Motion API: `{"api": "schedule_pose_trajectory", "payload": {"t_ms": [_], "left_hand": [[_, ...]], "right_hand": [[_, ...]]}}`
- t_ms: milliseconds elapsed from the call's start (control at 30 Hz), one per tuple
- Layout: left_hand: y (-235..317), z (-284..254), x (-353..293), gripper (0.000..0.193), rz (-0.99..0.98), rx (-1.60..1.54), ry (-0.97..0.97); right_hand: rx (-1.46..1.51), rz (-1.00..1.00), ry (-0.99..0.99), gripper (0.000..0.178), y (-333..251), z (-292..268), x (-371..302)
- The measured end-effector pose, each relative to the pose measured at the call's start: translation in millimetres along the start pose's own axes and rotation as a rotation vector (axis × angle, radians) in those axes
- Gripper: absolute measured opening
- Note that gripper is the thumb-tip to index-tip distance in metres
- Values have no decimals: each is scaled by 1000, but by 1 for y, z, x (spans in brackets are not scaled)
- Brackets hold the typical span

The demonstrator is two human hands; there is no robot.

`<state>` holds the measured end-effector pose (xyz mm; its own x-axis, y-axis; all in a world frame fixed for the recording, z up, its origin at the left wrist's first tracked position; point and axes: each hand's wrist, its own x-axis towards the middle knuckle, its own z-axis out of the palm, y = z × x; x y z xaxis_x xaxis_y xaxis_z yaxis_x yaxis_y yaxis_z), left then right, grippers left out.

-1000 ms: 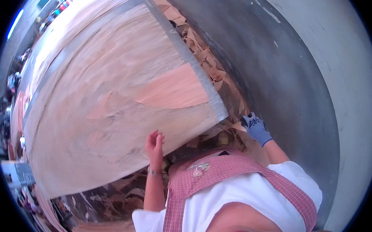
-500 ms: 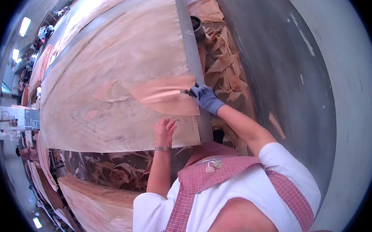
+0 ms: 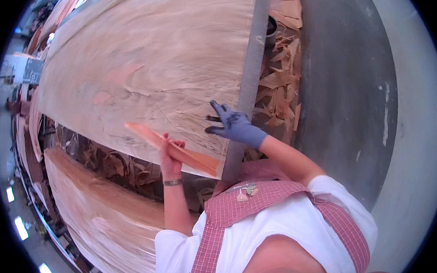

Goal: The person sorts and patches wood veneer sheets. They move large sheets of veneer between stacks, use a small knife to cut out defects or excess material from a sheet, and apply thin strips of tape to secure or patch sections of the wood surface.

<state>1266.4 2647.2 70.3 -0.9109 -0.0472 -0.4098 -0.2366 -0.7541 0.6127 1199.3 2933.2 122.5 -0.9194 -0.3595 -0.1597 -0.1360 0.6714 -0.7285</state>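
Observation:
My bare left hand [image 3: 172, 153], with a metal band at the wrist, is closed around a curled orange-brown piece of wood veneer [image 3: 198, 159]. It grips the piece near its middle, over the near edge of a large pale veneer sheet [image 3: 176, 55]. My right hand [image 3: 232, 123] wears a blue-grey glove with dark fingertips. Its fingers are spread above the sheet near the right edge, with nothing visible between them. Two lighter orange patches [image 3: 123, 74] show farther left on the sheet, which has dark wrinkled grain around them.
A grey table edge [image 3: 255, 52] runs along the sheet's right side. Beyond it lie veneer scraps [image 3: 279, 92] and a dark round container [image 3: 271, 27]. More scraps [image 3: 110, 163] fill the gap at the near left, beside a stack of veneer [image 3: 95, 210]. Grey floor [image 3: 343, 82] stretches to the right.
The orange veneer piece lying at the sheet's right edge is now lifted and curled in my left hand. My right hand has moved off it, fingers spread. The view has turned.

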Motion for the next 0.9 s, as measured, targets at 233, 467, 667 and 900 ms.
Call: {"api": "schedule_pose_trajectory", "payload": {"t_ms": [233, 467, 667, 900], "left_hand": [[28, 44, -41, 49, 175, -98, 236], [-31, 83, -5, 58, 86, -194, 98], [-65, 115, 21, 59, 30, -234, 62], [-54, 102, 11, 68, 61, -347, 31]], "right_hand": [[-227, -341, -28, 34, 115, 11, -27], [-523, 386, 26, 50, 194, -172, -161], [71, -117, -114, 49, 39, -86, -60], [-20, -204, 54, 52, 3, -31, -20]]}}
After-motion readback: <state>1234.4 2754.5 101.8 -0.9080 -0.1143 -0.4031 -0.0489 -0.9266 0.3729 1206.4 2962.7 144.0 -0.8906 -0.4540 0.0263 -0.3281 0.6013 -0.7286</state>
